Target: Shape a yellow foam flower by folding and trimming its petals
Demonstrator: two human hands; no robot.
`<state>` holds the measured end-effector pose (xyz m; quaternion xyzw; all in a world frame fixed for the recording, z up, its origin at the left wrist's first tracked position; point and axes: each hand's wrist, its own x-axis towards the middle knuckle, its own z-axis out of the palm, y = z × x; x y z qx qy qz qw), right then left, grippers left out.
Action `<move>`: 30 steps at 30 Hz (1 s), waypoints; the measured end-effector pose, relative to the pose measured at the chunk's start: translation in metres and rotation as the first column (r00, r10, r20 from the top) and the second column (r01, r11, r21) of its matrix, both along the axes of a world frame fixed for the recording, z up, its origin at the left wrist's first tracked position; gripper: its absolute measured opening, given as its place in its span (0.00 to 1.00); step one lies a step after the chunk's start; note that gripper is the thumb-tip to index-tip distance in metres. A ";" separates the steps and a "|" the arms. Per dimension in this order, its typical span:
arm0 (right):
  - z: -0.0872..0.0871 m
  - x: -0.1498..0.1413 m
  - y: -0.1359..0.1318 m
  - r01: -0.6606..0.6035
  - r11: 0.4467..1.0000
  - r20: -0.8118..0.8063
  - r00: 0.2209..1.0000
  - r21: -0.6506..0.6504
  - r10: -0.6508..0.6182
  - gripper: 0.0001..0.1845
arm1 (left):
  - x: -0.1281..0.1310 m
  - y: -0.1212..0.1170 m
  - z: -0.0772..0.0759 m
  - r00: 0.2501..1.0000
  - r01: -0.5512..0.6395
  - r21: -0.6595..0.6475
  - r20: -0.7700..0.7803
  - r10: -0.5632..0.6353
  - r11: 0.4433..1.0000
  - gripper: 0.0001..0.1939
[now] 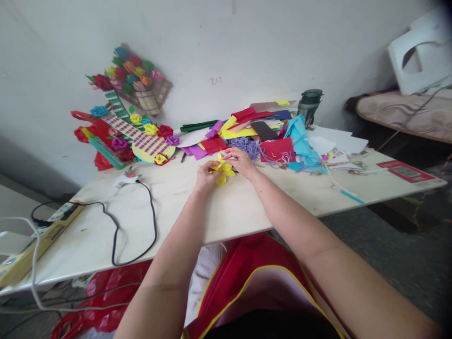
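A yellow paper flower (226, 170) with several pointed petals is held just above the table, between my two hands. On its left side, the fingers of my left hand (206, 176) are closed on the flower. From the upper right, my right hand (240, 160) pinches at its top, where a yellow petal sticks up. Parts of the fingertips are hidden behind the petals. Right behind my right hand lies a tangle of purple yarn (245, 146).
Coloured paper (243, 115) is heaped at the back, with a phone (263, 130) and a dark green bottle (309, 106). At left are a decorated paper guitar (151, 145), a glue gun (126, 179) with a black cord (116, 226), and a power strip (52, 230).
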<state>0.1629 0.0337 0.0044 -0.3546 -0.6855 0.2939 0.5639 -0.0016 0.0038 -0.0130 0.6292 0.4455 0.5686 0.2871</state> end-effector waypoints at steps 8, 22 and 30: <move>0.002 0.001 -0.002 0.032 0.998 0.042 0.999 -0.049 -0.030 0.08 | 0.002 -0.003 0.004 1.000 -0.014 0.002 -0.010 0.014 1.000 0.11; 0.000 0.000 0.003 0.080 0.997 0.104 0.991 0.000 -0.080 0.05 | 0.006 -0.006 0.007 0.991 -0.083 0.052 -0.105 0.088 0.995 0.07; 0.004 0.001 -0.004 0.121 0.988 0.221 0.965 0.098 -0.141 0.06 | 0.005 -0.008 0.006 0.982 -0.069 0.069 -0.173 0.080 0.995 0.07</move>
